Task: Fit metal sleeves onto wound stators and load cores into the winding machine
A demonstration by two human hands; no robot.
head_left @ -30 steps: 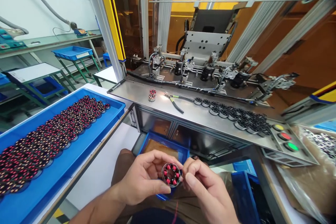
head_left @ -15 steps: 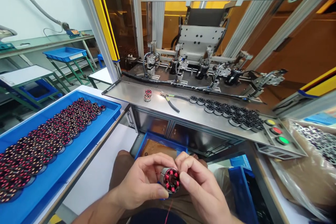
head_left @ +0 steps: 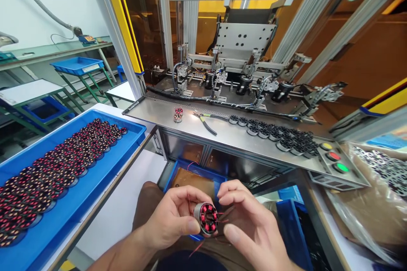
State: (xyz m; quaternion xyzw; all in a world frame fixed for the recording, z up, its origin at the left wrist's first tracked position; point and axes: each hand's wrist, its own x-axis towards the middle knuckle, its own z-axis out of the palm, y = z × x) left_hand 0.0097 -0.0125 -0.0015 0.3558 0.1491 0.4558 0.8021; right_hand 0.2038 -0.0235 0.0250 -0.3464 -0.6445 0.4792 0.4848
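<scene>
Between thumb and fingers, my left hand grips a round metal stator with red wire coils inside its ring. Thin red wires stick out from its right side and below it. My right hand is just right of the stator, its thumb and fingers apart with nothing seen between them. Two wound stators sit on the steel ledge ahead, left of the pliers. Rows of black unwound stators stand farther right on that ledge.
A blue tray on the left holds many wound stators. Behind the ledge is a machine with metal arms. A button box and a bag of parts are at the right. A blue bin lies below.
My right hand has opened and moved slightly right, off the stator. More red wire ends now show beside it. The machine's pale plate has tilted.
</scene>
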